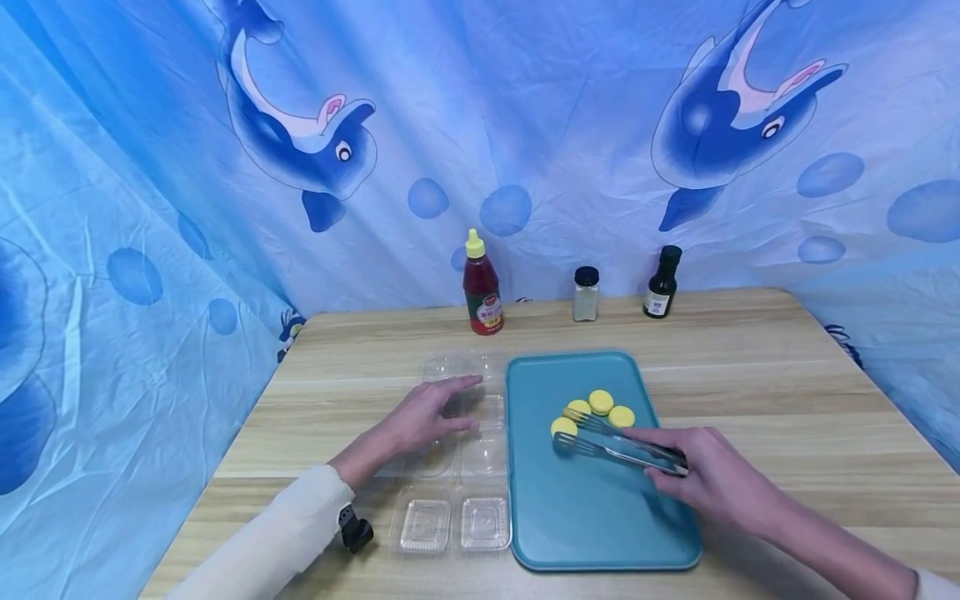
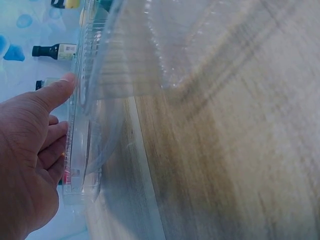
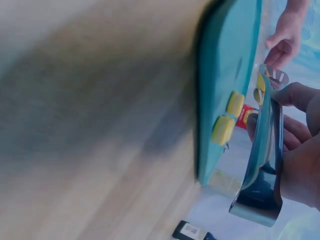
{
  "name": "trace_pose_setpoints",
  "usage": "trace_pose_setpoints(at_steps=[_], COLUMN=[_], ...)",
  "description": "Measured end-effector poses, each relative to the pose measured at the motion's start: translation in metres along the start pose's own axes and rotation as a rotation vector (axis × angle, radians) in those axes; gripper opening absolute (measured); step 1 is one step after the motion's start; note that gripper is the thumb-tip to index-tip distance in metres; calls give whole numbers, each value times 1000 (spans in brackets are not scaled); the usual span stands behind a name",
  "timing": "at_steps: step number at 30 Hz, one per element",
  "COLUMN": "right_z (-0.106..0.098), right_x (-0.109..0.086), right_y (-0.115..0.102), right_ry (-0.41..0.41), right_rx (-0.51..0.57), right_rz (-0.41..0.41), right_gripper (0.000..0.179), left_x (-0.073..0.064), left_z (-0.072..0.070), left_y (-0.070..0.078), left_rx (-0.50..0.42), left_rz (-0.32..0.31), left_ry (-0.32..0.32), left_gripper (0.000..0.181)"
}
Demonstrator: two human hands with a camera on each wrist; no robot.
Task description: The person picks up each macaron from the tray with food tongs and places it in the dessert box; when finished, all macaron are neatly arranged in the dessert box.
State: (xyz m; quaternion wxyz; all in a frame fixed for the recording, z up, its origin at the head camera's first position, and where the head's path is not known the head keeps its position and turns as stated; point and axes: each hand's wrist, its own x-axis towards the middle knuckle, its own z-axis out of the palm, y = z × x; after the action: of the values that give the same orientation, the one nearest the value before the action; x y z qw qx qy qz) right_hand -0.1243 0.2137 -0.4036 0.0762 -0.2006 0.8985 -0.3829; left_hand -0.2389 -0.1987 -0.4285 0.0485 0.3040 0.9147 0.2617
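In the head view my right hand (image 1: 708, 475) holds metal tongs (image 1: 626, 457) with fork-like ends over a teal tray (image 1: 592, 525). Several yellow macarons (image 1: 601, 402) lie on the tray. The spread tong ends are by the two leftmost ones, and I cannot tell whether they grip either. The right wrist view shows thumb and fingers around the tongs (image 3: 257, 200). My left hand (image 1: 431, 412), fingers extended, is over a clear plastic container (image 1: 485, 523) with several compartments. In the left wrist view that hand (image 2: 30, 155) is at the container's edge (image 2: 82, 145).
At the back of the wooden table (image 1: 765, 367) stand a red sauce bottle (image 1: 483, 292) with a yellow cap, a small black-lidded jar (image 1: 586, 296) and a dark bottle (image 1: 661, 283). A blue dolphin curtain (image 1: 585, 125) hangs behind them.
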Motion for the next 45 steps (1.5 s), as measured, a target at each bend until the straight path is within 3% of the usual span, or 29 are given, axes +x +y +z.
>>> trace_pose_setpoints(at_steps=[9, 12, 20, 35, 45], right_z=[1, 6, 21, 36, 40], right_x=[36, 50, 78, 105, 112], right_y=[-16, -20, -28, -38, -42], right_ry=[48, 62, 29, -5, -31], right_rx=[-10, -24, 9, -10, -43], right_rz=[-12, -61, -120, -160, -157], right_gripper=[55, 53, 53, 49, 50], left_x=[1, 1, 1, 1, 1], left_z=[-1, -1, -1, -2, -2], left_y=[2, 2, 3, 6, 3], left_rx=[1, -1, -7, 4, -6], left_rz=[-10, -9, -3, -8, 0], left_ry=[0, -1, 6, -5, -6], left_gripper=[74, 74, 75, 76, 76])
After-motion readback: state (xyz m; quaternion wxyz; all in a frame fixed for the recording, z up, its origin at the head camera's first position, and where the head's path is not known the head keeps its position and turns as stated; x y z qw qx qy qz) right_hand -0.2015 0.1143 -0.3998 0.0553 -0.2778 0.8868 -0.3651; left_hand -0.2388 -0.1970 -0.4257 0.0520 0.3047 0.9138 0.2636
